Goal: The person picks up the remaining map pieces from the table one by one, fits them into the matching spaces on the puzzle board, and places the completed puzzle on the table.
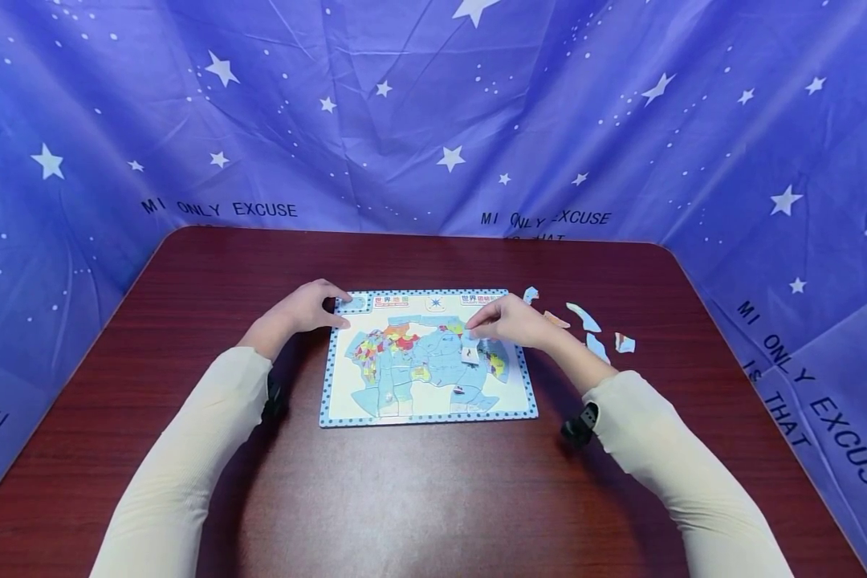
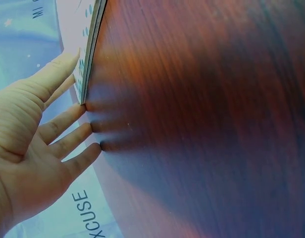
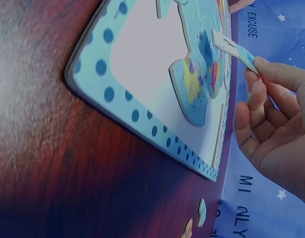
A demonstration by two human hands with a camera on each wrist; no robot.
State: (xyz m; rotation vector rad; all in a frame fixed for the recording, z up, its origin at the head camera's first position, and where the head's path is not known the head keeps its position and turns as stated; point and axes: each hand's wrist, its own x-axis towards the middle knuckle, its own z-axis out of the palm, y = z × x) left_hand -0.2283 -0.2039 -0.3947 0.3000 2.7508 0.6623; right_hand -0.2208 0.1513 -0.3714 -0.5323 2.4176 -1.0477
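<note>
A world-map jigsaw board (image 1: 342, 385) with a dotted blue border lies flat on the table, many map pieces laid in its middle. Between right thumb and fingertips, my right hand (image 1: 513, 321) pinches a puzzle piece (image 3: 234, 48), pale blue with a white end. That piece is held up over the right half of the map, tilted in the right wrist view. At the board's far left corner rests my left hand (image 1: 307, 307). Its thumb (image 2: 61, 68) lies on the border while the other fingers stretch out, spread along the corner and the tabletop.
Loose puzzle pieces (image 1: 584, 316) lie scattered on the table to the right of the board, several of them, one (image 1: 624, 343) farthest right. The dark red wooden table (image 1: 405, 498) ends at a blue star-printed curtain (image 1: 405, 96) behind and at both sides.
</note>
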